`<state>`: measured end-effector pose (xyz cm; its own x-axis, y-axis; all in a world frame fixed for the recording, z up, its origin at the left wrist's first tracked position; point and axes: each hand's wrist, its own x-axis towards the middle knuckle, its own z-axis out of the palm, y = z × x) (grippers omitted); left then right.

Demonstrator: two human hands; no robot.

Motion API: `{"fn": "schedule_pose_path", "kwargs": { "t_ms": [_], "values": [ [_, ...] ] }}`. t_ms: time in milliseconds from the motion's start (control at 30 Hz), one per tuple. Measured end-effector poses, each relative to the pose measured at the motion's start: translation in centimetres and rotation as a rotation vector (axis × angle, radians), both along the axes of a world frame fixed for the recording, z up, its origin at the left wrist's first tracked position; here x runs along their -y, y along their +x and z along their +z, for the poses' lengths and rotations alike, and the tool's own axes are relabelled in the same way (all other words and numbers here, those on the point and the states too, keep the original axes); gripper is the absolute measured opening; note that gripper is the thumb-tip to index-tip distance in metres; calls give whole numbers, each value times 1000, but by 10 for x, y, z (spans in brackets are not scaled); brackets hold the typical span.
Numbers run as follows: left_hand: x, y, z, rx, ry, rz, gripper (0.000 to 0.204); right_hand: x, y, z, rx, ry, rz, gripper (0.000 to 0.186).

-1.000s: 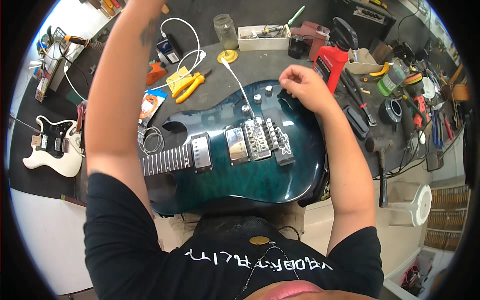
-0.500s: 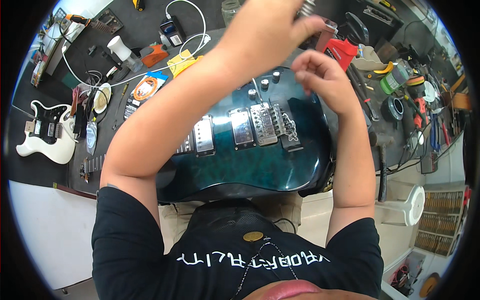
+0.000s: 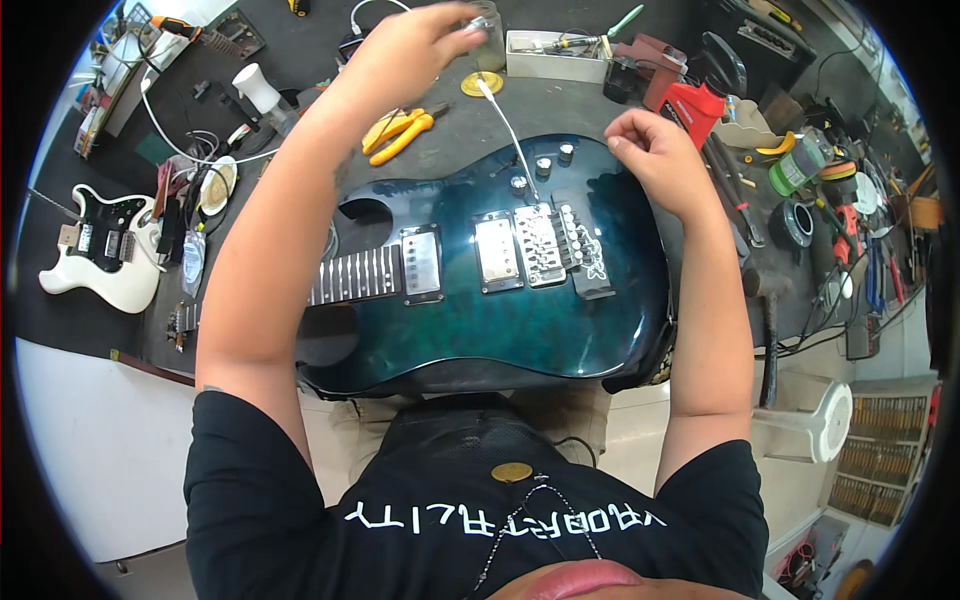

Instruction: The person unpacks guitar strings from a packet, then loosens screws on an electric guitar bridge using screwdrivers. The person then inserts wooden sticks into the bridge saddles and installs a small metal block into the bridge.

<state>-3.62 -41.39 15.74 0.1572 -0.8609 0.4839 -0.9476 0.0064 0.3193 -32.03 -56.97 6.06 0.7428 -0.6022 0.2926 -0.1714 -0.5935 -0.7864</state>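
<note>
My left hand (image 3: 445,38) is at the far side of the bench, beside a glass jar (image 3: 490,52). Its fingers pinch a small shiny metal piece, which looked like a coiled spring a moment before. My right hand (image 3: 660,155) is at the guitar's far right edge, fingers loosely curled, with nothing visible in them. A dark teal electric guitar (image 3: 440,340) lies flat in front of me, neck to the left. From its silver bridge (image 3: 540,245) a tremolo arm (image 3: 512,135) points away, its white tip over a round yellow lid (image 3: 470,85).
Yellow-handled pliers (image 3: 405,140) lie beyond the guitar's neck. A white tray (image 3: 560,60) of tools stands at the back. A red bottle (image 3: 690,108), a green bottle (image 3: 797,170) and a hammer (image 3: 768,300) are right. A white guitar body (image 3: 110,265) lies far left.
My left hand has moved left to the glass jar with the metal piece, uncovering the pliers, lid and tray. My right hand has moved slightly, its fingers closer together. The view has shifted slightly.
</note>
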Motion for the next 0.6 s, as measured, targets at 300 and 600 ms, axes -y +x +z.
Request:
{"fn": "schedule_pose_path", "kwargs": {
  "t_ms": [300, 600],
  "values": [
    [23, 59, -116, 126, 499, -28, 39, 6, -2, -16, -77, -171, 41, 20],
    [-29, 35, -58, 88, 252, 132, 37, -31, -181, 17, 392, 116, -505, 13]
  ]
}}
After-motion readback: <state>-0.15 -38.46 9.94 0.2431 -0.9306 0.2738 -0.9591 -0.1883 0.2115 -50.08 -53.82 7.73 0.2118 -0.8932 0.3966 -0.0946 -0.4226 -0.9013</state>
